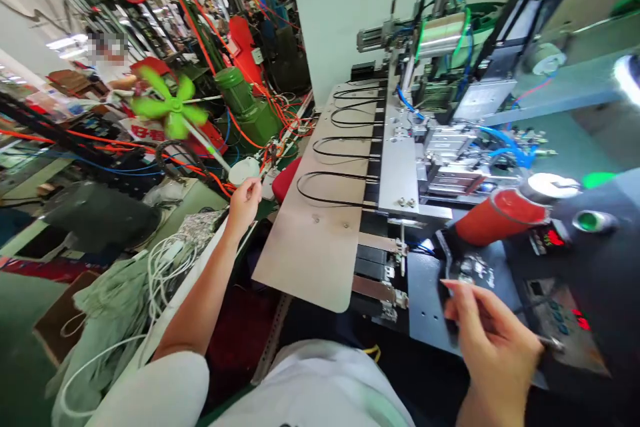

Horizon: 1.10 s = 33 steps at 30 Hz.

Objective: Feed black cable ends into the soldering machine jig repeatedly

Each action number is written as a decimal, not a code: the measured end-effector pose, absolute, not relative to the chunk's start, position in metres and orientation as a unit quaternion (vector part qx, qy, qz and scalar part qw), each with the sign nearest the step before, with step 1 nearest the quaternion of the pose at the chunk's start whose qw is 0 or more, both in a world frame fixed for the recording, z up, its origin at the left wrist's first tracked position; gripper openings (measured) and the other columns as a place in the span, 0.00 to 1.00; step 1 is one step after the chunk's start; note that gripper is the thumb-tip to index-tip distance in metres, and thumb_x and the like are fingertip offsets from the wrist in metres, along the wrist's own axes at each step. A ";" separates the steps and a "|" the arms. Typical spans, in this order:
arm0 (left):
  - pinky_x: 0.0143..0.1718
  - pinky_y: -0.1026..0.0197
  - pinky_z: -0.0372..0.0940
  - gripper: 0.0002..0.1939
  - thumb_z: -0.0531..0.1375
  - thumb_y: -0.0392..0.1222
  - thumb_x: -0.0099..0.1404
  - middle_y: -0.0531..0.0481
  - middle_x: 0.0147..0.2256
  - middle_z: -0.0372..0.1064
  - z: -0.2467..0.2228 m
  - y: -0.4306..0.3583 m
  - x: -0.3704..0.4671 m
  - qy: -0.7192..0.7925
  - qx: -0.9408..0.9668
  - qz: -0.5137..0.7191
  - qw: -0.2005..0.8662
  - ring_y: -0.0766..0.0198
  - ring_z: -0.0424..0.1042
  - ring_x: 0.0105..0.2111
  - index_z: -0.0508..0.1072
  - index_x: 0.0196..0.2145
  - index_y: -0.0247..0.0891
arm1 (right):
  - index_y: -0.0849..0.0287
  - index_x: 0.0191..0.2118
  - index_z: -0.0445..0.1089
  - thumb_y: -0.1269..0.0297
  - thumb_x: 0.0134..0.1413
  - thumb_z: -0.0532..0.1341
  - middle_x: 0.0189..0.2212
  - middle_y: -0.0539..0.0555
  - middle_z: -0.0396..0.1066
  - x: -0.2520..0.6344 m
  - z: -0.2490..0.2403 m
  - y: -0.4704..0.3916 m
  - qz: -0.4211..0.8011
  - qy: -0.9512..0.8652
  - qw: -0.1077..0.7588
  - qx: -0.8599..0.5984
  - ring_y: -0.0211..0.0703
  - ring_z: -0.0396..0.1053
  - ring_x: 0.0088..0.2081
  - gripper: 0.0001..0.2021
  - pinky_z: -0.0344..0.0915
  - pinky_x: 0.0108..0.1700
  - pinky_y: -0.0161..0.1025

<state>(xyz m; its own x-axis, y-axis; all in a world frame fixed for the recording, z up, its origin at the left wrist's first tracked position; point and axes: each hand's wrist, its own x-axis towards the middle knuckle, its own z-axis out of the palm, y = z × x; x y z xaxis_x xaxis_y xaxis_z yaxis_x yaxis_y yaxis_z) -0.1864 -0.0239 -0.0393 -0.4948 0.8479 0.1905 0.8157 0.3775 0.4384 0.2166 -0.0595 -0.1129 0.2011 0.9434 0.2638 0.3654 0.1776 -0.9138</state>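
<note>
Cables (350,138) looped on plate (320,247) — left hand (247,196) curled beside it, right hand (493,333) half-closed by controls (560,323) — can't tell contents.

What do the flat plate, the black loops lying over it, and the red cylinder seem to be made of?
Flat plate: probably metal, with a dull beige-grey finish; it looks thin and stiff, with small fasteners.
Black loops: likely rubber- or plastic-covered cable, smooth, since they bend in even curves.
Red cylinder: plastic or painted metal; its colour covers the surface, so I cannot tell.
</note>
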 end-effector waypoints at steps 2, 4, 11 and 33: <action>0.32 0.68 0.64 0.16 0.49 0.47 0.70 0.49 0.34 0.71 -0.024 -0.008 -0.131 0.695 0.619 0.336 0.147 0.69 0.68 0.28 0.71 0.44 0.37 | 0.57 0.34 0.76 0.54 0.58 0.60 0.21 0.51 0.70 0.210 -0.104 -0.055 0.331 -0.610 0.487 -0.530 0.40 0.68 0.22 0.13 0.64 0.26 0.37; 0.29 0.68 0.63 0.13 0.55 0.48 0.67 0.51 0.30 0.70 -0.015 -0.001 -0.074 0.559 0.708 0.321 0.287 0.70 0.67 0.25 0.73 0.39 0.36 | 0.57 0.35 0.77 0.54 0.58 0.59 0.25 0.53 0.74 0.200 -0.094 -0.053 0.375 -0.632 0.468 -0.492 0.43 0.71 0.26 0.13 0.66 0.30 0.37; 0.30 0.68 0.60 0.08 0.56 0.39 0.68 0.52 0.30 0.68 -0.030 -0.003 0.017 0.387 0.832 0.232 0.323 0.69 0.67 0.27 0.73 0.33 0.35 | 0.57 0.34 0.71 0.59 0.60 0.59 0.27 0.51 0.72 0.178 -0.089 -0.050 0.427 -0.527 0.558 -0.478 0.39 0.68 0.28 0.09 0.65 0.31 0.35; 0.29 0.67 0.59 0.11 0.57 0.42 0.67 0.52 0.29 0.67 -0.043 -0.010 0.027 0.445 0.741 0.288 0.413 0.69 0.65 0.28 0.73 0.30 0.34 | 0.58 0.26 0.62 0.61 0.62 0.57 0.19 0.45 0.59 0.152 -0.102 -0.048 0.290 -0.484 0.638 -0.523 0.33 0.55 0.21 0.13 0.53 0.25 0.33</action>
